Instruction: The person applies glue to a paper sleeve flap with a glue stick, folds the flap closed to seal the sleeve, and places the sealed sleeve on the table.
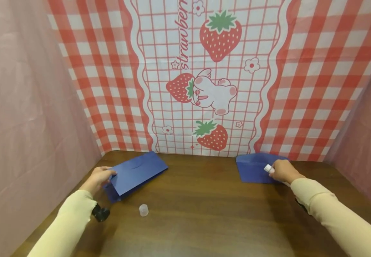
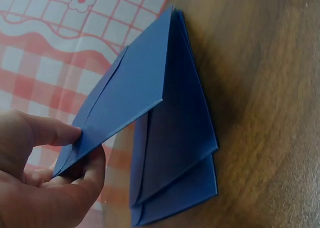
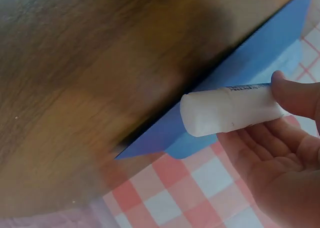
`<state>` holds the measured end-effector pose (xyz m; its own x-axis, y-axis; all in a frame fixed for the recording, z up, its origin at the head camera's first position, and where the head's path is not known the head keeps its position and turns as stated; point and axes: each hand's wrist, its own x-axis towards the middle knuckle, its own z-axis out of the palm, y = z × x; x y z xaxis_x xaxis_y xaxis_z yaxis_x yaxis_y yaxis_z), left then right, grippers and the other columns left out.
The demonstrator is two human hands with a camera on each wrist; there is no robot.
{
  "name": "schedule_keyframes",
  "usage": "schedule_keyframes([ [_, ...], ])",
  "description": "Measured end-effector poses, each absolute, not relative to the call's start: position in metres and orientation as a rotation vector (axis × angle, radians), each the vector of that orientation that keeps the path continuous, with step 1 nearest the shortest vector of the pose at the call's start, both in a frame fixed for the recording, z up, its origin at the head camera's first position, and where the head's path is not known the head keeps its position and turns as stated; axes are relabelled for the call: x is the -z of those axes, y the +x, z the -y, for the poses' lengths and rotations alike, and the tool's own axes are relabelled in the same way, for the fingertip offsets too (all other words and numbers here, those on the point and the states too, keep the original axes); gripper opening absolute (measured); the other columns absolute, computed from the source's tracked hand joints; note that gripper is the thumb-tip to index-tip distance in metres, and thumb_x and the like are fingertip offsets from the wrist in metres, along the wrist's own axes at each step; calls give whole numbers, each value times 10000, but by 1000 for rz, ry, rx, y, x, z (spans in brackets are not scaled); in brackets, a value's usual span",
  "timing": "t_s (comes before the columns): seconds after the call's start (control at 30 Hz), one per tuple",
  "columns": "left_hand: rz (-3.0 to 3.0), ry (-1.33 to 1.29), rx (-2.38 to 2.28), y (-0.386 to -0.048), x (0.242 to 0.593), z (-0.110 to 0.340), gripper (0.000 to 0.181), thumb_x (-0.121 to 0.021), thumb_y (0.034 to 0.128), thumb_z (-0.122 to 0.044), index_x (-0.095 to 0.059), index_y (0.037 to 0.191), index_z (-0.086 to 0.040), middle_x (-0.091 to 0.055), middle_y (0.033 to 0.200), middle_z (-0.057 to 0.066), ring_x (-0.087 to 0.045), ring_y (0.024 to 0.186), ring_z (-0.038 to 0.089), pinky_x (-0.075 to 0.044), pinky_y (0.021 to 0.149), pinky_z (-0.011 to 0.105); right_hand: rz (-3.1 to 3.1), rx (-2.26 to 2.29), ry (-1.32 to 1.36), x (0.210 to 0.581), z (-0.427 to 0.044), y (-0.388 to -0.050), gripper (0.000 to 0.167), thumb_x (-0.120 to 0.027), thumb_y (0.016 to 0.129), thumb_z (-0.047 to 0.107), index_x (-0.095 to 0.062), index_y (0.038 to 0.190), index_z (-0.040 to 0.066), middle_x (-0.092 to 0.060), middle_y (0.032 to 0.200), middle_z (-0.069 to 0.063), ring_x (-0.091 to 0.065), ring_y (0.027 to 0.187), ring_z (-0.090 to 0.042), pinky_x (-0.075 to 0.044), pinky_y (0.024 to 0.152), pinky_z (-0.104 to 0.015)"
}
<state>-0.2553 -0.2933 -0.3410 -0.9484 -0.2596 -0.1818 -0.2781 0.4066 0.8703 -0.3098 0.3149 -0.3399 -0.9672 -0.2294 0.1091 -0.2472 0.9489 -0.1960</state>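
Note:
My left hand [image 1: 99, 178] pinches the near-left end of a blue envelope [image 2: 127, 85] between thumb and fingers. That envelope is raised at an angle over other blue envelopes [image 2: 175, 123], which lie overlapped on the table in the left wrist view. On the right, my other hand [image 1: 285, 171] holds a white glue stick [image 3: 225, 110] with small dark print. Beneath it lies another blue envelope [image 1: 253, 173], its flap unfolded toward the back. A small translucent cap [image 1: 143, 210] stands on the table at the left front, apart from both hands.
The brown wooden table [image 1: 201, 210] runs back to a strawberry-printed checked cloth [image 1: 185, 135] hanging behind it. Pink cloth [image 1: 37, 107] hangs at both sides. A black wrist camera [image 1: 100, 213] sits at the left cuff.

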Motion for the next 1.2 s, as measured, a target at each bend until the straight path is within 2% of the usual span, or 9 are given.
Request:
schedule_keyframes([
  [0.17, -2596, -545, -1683, -255, 354, 300, 577, -544, 852, -59, -378, 1351, 178, -515, 1154, 223, -448, 620, 10, -441, 583, 133, 3013, -259, 420, 346, -315, -310, 144, -703, 763, 102, -650, 719, -24, -602, 650, -102, -511, 622, -211, -469, 581, -356],
  [0.3, -2637, -575, -1683, -250, 363, 304, 509, -593, 860, -67, -456, 1283, 181, -601, 967, 118, -517, 638, 3, -479, 582, 133, 3021, -233, 452, 351, -312, -309, 130, -715, 753, 101, -658, 715, -10, -615, 663, -98, -511, 622, -203, -469, 580, -354],
  [0.33, -2680, -571, -1644, -249, 365, 304, 493, -612, 860, -88, -486, 1255, 178, -621, 948, 140, -541, 660, 20, -483, 589, 139, 3024, -233, 455, 352, -311, -309, 125, -716, 752, 97, -657, 710, -5, -611, 660, -91, -506, 619, -199, -463, 572, -347],
  [0.47, -2897, -576, -1388, -243, 366, 302, 448, -665, 838, -193, -598, 1139, 132, -632, 1052, 302, -631, 865, 268, -497, 722, 247, 3018, -238, 474, 355, -308, -307, 102, -719, 735, 73, -653, 690, 8, -595, 642, -64, -485, 602, -181, -438, 541, -325],
  [0.53, -3008, -554, -1210, -242, 365, 299, 441, -663, 828, -226, -624, 1103, 116, -612, 1145, 331, -589, 1007, 411, -494, 808, 348, 3006, -215, 508, 356, -307, -307, 110, -731, 719, 66, -649, 662, 19, -579, 615, -41, -471, 585, -166, -426, 527, -309],
  [0.63, -3114, -516, -1030, -242, 361, 293, 429, -646, 829, -223, -626, 1084, 121, -605, 1170, 337, -536, 1107, 496, -459, 938, 491, 3000, -178, 560, 355, -304, -306, 167, -747, 706, 70, -620, 602, 42, -533, 568, -5, -438, 560, -144, -397, 513, -280],
  [0.87, -3227, -394, -903, -244, 350, 258, 407, -622, 851, -184, -604, 1124, 117, -614, 1164, 332, -556, 1108, 495, -474, 944, 529, 3030, -89, 666, 340, -289, -299, 211, -775, 710, 144, -625, 593, 53, -547, 558, 21, -431, 567, -128, -393, 529, -256],
  [1.03, -3243, -177, -919, -245, 340, 218, 389, -626, 874, -164, -595, 1171, 84, -619, 1191, 301, -581, 1103, 456, -499, 925, 516, 3095, -124, 675, 333, -272, -289, 199, -785, 717, 157, -641, 641, 42, -573, 589, 18, -449, 577, -107, -396, 528, -226],
  [1.2, -3229, 60, -955, -243, 333, 175, 312, -653, 875, -149, -642, 1135, 22, -667, 1178, 215, -627, 1084, 377, -521, 920, 478, 3137, -127, 727, 330, -253, -276, 267, -791, 721, 169, -587, 579, 71, -466, 542, 68, -390, 546, -79, -308, 493, -186],
])
